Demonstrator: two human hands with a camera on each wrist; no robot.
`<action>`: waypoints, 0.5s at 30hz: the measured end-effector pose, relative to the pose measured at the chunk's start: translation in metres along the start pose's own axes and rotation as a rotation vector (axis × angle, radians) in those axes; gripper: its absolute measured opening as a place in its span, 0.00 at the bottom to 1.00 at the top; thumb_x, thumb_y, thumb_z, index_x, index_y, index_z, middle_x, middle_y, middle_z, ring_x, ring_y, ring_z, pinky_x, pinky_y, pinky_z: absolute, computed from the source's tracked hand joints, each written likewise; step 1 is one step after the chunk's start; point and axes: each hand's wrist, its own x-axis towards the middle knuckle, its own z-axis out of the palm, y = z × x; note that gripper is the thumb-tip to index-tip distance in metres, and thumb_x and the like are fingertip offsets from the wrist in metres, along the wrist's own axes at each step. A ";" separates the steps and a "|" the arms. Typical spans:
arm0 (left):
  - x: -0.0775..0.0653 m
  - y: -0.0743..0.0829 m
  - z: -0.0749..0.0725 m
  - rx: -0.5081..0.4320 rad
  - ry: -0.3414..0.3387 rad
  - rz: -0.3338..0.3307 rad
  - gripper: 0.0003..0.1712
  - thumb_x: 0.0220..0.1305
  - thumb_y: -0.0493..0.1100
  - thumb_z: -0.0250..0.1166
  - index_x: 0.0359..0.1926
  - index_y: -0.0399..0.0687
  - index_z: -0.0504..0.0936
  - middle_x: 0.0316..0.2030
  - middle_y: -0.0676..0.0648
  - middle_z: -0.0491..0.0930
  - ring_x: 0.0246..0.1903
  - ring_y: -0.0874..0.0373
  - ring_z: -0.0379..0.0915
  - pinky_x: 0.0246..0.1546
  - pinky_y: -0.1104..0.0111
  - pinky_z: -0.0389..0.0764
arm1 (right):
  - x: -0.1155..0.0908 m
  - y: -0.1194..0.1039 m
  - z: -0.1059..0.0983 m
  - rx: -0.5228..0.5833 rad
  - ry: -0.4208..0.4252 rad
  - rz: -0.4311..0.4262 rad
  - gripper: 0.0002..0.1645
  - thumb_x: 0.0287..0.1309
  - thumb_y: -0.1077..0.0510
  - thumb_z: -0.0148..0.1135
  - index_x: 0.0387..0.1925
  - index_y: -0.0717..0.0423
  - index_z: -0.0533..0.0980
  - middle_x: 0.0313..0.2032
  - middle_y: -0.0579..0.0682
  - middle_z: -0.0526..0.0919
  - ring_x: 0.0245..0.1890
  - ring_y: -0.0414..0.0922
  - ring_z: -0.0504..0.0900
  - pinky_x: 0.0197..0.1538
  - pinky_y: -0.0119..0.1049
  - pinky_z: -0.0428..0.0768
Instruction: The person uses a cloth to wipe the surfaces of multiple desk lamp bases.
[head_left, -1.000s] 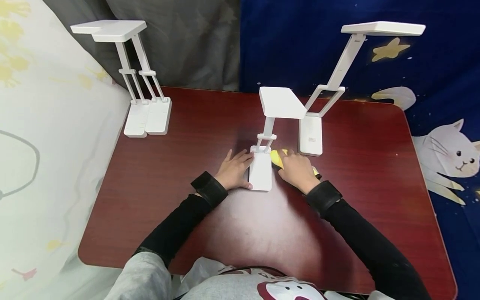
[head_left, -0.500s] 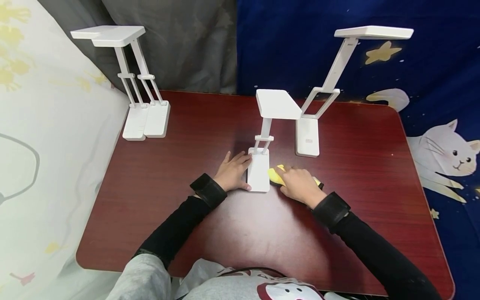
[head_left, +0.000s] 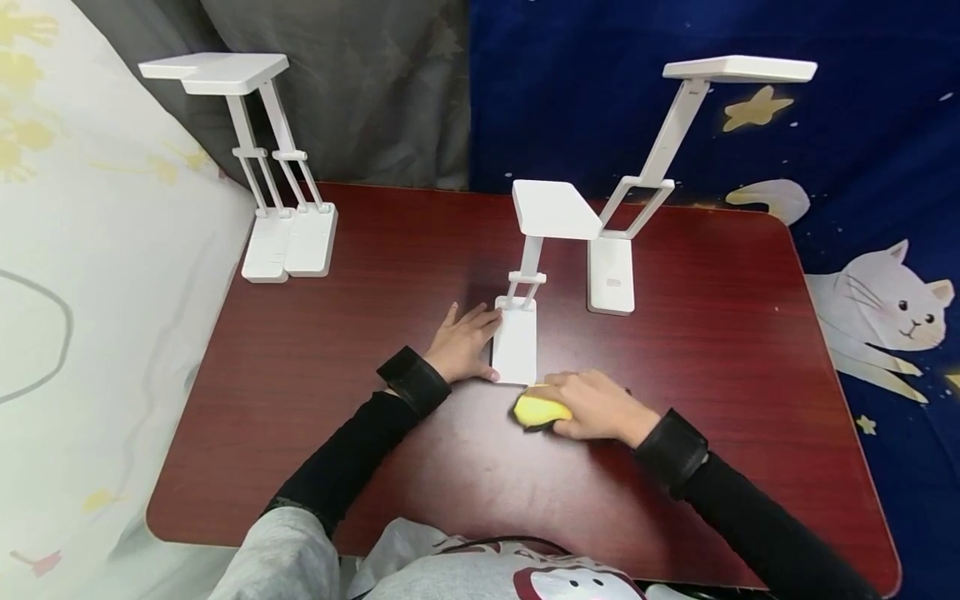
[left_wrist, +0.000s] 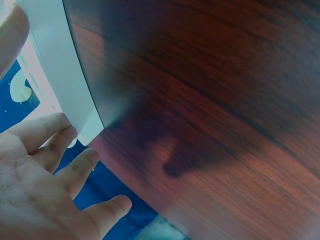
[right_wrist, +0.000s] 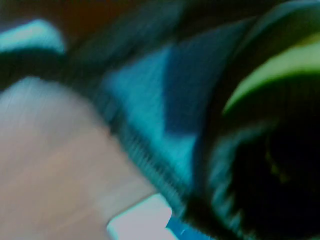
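Observation:
A white desk lamp stands upright near the middle of the table, its flat head folded out above its base. My left hand rests against the left side of that base, fingers spread, with the thumb by its near corner. In the left wrist view, fingertips of the left hand meet the edge of the white base. My right hand grips a yellow brush with a dark fringe underneath, low over the tabletop just in front of the lamp. The right wrist view is blurred; the dark fringe fills much of it.
Another white lamp stands behind to the right. Two more lamps stand side by side at the back left. The reddish-brown table has curtains behind it and a pale patterned cloth along its left.
My right hand has brought the yellow brush from beside the lamp base toward me and round to its near end. The left hand has stayed at the base.

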 end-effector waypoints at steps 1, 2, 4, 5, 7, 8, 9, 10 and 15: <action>0.000 0.000 0.000 0.001 -0.003 0.003 0.56 0.40 0.65 0.68 0.67 0.47 0.57 0.67 0.52 0.52 0.67 0.56 0.40 0.63 0.49 0.39 | 0.003 -0.007 0.002 0.005 0.014 -0.026 0.32 0.36 0.51 0.66 0.51 0.45 0.75 0.37 0.43 0.78 0.30 0.39 0.75 0.28 0.37 0.75; 0.000 0.000 0.001 0.002 -0.002 0.005 0.56 0.40 0.65 0.68 0.67 0.47 0.57 0.67 0.52 0.52 0.67 0.55 0.41 0.63 0.48 0.39 | 0.006 -0.013 0.005 0.000 0.033 -0.049 0.33 0.36 0.51 0.65 0.52 0.45 0.74 0.38 0.44 0.78 0.32 0.39 0.76 0.28 0.37 0.75; 0.000 0.001 0.001 0.001 0.001 0.007 0.56 0.40 0.65 0.68 0.67 0.47 0.57 0.67 0.52 0.52 0.67 0.55 0.41 0.63 0.48 0.39 | 0.015 -0.026 0.010 -0.033 0.061 -0.072 0.33 0.38 0.50 0.65 0.53 0.45 0.73 0.40 0.46 0.78 0.34 0.42 0.77 0.28 0.39 0.76; 0.001 0.001 0.000 0.002 0.004 0.006 0.56 0.40 0.65 0.68 0.67 0.47 0.57 0.67 0.52 0.53 0.67 0.55 0.41 0.63 0.48 0.39 | 0.019 -0.031 0.013 -0.066 0.071 -0.078 0.33 0.38 0.50 0.65 0.53 0.45 0.73 0.42 0.48 0.78 0.35 0.43 0.77 0.27 0.40 0.76; 0.001 0.002 0.000 0.006 0.012 0.007 0.56 0.40 0.66 0.68 0.67 0.46 0.58 0.67 0.52 0.53 0.67 0.55 0.41 0.63 0.48 0.39 | 0.029 -0.039 0.019 -0.135 0.079 -0.075 0.34 0.38 0.50 0.65 0.54 0.45 0.72 0.46 0.50 0.77 0.35 0.46 0.77 0.24 0.41 0.76; 0.000 0.002 0.000 0.010 0.014 0.009 0.56 0.39 0.66 0.68 0.67 0.46 0.58 0.67 0.52 0.53 0.67 0.55 0.42 0.63 0.48 0.39 | 0.032 -0.042 0.021 -0.160 0.082 -0.070 0.33 0.39 0.50 0.65 0.54 0.46 0.72 0.47 0.52 0.76 0.35 0.47 0.77 0.22 0.41 0.76; 0.000 0.002 0.000 0.012 0.012 0.010 0.56 0.40 0.66 0.68 0.67 0.46 0.58 0.67 0.51 0.53 0.67 0.55 0.42 0.63 0.48 0.39 | 0.035 -0.044 0.024 -0.182 0.084 -0.060 0.33 0.38 0.50 0.65 0.53 0.46 0.72 0.49 0.53 0.76 0.34 0.47 0.77 0.21 0.41 0.75; 0.000 0.002 0.000 0.016 0.012 0.010 0.56 0.39 0.66 0.68 0.67 0.46 0.58 0.67 0.51 0.53 0.67 0.55 0.42 0.63 0.48 0.39 | 0.038 -0.045 0.026 -0.197 0.088 -0.046 0.33 0.38 0.50 0.65 0.53 0.47 0.72 0.49 0.53 0.75 0.33 0.48 0.77 0.20 0.41 0.75; -0.001 0.000 0.001 0.029 0.025 0.010 0.56 0.39 0.66 0.68 0.66 0.46 0.59 0.67 0.51 0.54 0.67 0.54 0.43 0.63 0.47 0.40 | 0.040 -0.047 0.031 -0.207 0.118 0.022 0.34 0.37 0.48 0.68 0.52 0.47 0.72 0.43 0.52 0.77 0.32 0.48 0.76 0.20 0.41 0.74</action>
